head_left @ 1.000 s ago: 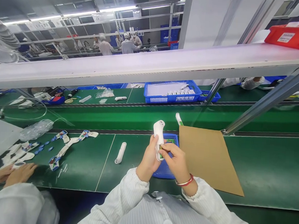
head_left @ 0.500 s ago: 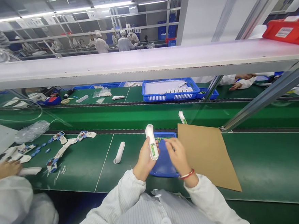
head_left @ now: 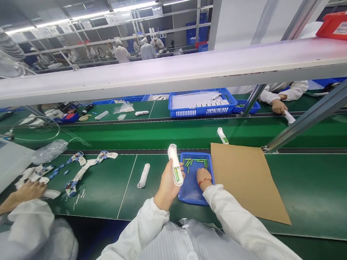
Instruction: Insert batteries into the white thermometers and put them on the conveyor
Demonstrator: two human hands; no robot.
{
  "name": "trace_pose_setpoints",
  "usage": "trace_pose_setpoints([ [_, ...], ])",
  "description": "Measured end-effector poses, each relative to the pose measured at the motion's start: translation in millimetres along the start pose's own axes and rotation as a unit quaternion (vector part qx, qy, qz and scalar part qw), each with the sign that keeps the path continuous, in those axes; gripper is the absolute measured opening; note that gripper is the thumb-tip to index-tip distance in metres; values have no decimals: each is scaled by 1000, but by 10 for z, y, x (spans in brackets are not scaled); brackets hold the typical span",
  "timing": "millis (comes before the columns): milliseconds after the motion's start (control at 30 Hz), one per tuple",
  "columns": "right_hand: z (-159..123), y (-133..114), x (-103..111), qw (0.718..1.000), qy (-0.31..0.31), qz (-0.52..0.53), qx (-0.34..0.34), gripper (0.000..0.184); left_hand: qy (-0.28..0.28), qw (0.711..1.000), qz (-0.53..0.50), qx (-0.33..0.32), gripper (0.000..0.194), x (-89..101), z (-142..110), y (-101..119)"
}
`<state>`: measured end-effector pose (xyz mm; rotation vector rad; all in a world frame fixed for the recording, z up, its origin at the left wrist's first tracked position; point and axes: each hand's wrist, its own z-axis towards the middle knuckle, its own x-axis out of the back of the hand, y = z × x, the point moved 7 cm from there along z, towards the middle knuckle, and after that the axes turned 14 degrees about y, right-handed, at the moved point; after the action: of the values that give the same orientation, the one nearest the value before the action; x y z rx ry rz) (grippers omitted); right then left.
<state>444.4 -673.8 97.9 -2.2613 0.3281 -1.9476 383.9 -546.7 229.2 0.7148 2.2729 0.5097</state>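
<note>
My left hand point(head_left: 167, 185) is closed around a white handheld thermometer point(head_left: 174, 157), tilted upright with its battery compartment facing me. A green battery point(head_left: 176, 174) shows in the compartment. Over the right part of a shallow blue tray point(head_left: 190, 191) is my right hand point(head_left: 203, 175), fingers curled downward; their tips and anything in them are hidden. Several loose green batteries point(head_left: 188, 162) lie in the tray's far part. On the green mat to the left rests another white thermometer point(head_left: 143, 176).
Right of the tray lies a brown cardboard sheet point(head_left: 247, 178); a white thermometer with batteries point(head_left: 222, 135) is beyond it. A co-worker's hand point(head_left: 31, 190) touches white parts at left. A metal post point(head_left: 305, 111) and white shelf point(head_left: 165, 70) stand ahead.
My right hand has moved from beside the thermometer down into the blue tray, its fingers now curled. My left hand still holds the thermometer. The view has shifted slightly.
</note>
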Motion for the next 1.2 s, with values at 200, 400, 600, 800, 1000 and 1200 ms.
trace_pose_setpoints([
  [200, -2, 106, 39, 998, 27, 36, -37, 25, -7, 1000, 1, -15, 27, 7, -65, 31],
  [400, -247, -97, 535, 980, 53, 189, 35, 31, -12, 1000, -20, -4, 24, 3, -47, 35],
  [600, -891, -224, 1486, 844, 148, 491, 155, 30, -68, 995, -18, -77, 27, -65, -133, 136],
  [800, -1305, -439, 1802, 796, 243, 479, 279, 29, -112, 989, -10, -99, 34, -148, -249, 136],
  [1000, -1368, -584, 1800, 796, 284, 432, 316, 24, -106, 992, -2, -74, 36, -137, -309, 90],
  [1200, -1423, -633, 1876, 793, 309, 416, 321, 19, -93, 994, -18, -49, 36, -95, -362, 67],
])
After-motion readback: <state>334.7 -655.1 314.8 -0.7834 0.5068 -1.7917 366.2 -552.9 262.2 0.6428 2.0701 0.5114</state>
